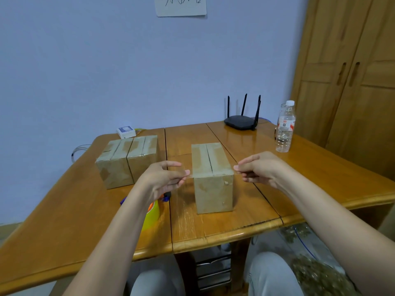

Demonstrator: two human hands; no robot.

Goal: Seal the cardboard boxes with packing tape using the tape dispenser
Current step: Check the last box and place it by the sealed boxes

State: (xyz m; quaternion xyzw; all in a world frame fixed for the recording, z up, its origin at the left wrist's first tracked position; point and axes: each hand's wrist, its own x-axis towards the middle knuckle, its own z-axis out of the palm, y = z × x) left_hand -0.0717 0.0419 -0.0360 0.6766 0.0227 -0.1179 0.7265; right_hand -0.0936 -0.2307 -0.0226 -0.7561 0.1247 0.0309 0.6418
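So the wooden worktop has three cardboard boxes on it: two sitting pushed together at the back left with tape already showing over their tops, and a single box in the middle whose top seam looks open down the centre, with only old tape marks either side. The tape dispenser, the yellow and orange thing, is lying on the worktop near the front, mostly hidden under the left forearm. Left hand and right hand are up on either side of the middle box, each pinching one end of a clear strip of tape stretched across the near top edge of that box. The strip is really hard to see, so I can't tell if it's touching the cardboard yet. What could go wrong: a loose strip held by its ends likes to twist or fold onto itself, or stick to the fingers, and if it lands crooked it'll miss the seam or wrinkle. Further back there's a router and a water bottle, both well apart from the action.
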